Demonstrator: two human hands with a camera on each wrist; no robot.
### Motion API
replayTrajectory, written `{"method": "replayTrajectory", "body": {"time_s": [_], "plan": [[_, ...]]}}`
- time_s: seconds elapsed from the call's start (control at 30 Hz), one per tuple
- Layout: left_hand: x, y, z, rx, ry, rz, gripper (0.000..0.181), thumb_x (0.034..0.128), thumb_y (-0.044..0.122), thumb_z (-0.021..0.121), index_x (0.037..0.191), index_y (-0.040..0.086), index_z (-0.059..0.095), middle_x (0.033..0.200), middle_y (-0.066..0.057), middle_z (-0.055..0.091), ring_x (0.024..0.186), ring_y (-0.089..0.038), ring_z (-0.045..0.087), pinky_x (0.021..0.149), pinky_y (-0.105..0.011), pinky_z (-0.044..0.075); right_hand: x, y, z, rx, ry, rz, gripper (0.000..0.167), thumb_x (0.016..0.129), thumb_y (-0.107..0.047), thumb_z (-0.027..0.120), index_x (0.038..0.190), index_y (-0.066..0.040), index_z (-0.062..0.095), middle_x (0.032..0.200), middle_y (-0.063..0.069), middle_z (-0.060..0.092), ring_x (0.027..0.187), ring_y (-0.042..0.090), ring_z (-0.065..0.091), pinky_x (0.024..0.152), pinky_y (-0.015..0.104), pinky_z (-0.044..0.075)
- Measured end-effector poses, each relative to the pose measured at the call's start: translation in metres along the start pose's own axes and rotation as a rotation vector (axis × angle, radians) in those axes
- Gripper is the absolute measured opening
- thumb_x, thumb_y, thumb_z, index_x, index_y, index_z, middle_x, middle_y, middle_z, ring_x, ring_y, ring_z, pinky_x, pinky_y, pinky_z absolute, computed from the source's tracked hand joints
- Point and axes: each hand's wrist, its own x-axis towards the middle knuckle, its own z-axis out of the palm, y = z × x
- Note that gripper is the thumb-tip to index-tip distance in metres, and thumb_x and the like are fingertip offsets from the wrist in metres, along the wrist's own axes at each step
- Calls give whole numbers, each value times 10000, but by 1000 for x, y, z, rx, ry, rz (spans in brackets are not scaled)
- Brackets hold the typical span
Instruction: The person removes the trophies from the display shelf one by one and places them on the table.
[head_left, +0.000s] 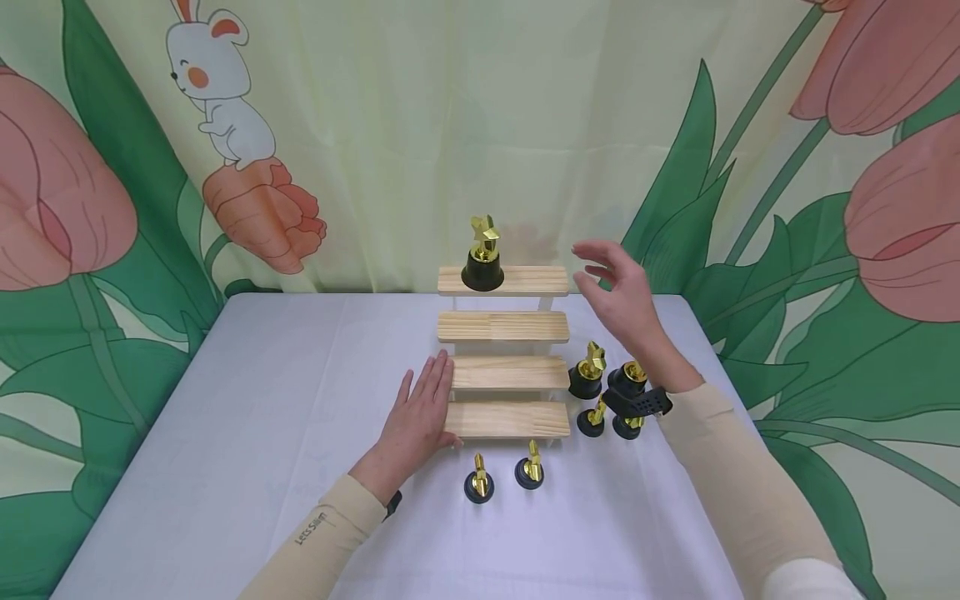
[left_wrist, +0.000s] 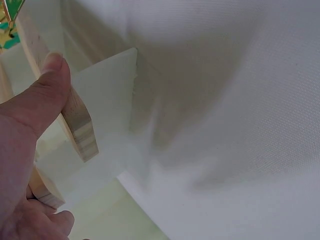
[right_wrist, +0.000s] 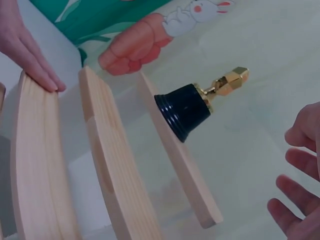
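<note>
A four-step wooden display stand (head_left: 510,373) with pale boards and whitish side panels stands on the table. My left hand (head_left: 416,417) rests along its left end, fingers straight on the boards. In the left wrist view, the thumb (left_wrist: 52,85) lies against one board's end. On the top board sits a gold star trophy (head_left: 483,254) with a black base, upright and left of centre. To the right of that board, my right hand (head_left: 618,292) hovers with loosely bent fingers and holds nothing. In the right wrist view, its fingers (right_wrist: 297,195) are apart from the trophy (right_wrist: 187,111).
Several more gold-and-black trophies (head_left: 585,379) stand right of the stand, partly hidden by my right wrist. Two small trophies (head_left: 478,483) (head_left: 529,471) stand before it. A white cloth (head_left: 225,467) covers the table. Behind hangs a curtain (head_left: 420,125) with tulips and a rabbit.
</note>
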Motion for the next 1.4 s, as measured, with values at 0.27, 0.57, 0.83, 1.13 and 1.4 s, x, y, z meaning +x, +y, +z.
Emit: {"method": "replayTrajectory", "body": {"time_s": [0.27,0.57,0.83,1.13,1.4], "plan": [[0,1,-2,2,-7,-5,1287,643,484,865,1569,-22,128,1663,-173,133,1526,-323,210,1223,-545,217,9,-10,8,9,-29,-5,386,960,-89,612,1341,-60,558,1351,115,591,1286,238,541,1116,424,439],[1,2,-3,-3,-16,-9,1278,652,478,861,1568,-28,127,1662,-174,132,1528,-322,205,1227,-542,209,20,-15,20,61,-64,14,398,949,-75,616,1344,-80,565,1382,94,577,1296,240,535,1119,417,434],[1,1,-3,-7,-18,-11,1274,655,467,865,1568,-27,126,1662,-175,133,1528,-322,203,1227,-545,207,29,-20,32,69,-98,1,408,948,-101,627,1350,-102,562,1405,72,567,1299,232,539,1113,419,442],[1,1,-1,2,-19,-10,1276,656,480,860,1570,-21,124,1664,-170,127,1529,-317,203,1225,-544,213,37,-26,45,145,-122,21,426,940,-97,652,1355,-102,552,1403,58,559,1304,214,531,1120,418,432],[0,0,0,8,2,3,1281,646,482,866,1568,-25,134,1661,-178,137,1524,-325,218,1218,-549,226,45,-29,61,188,-156,-1,450,947,-73,638,1378,-91,512,1413,70,543,1313,256,519,1109,422,435]]}}
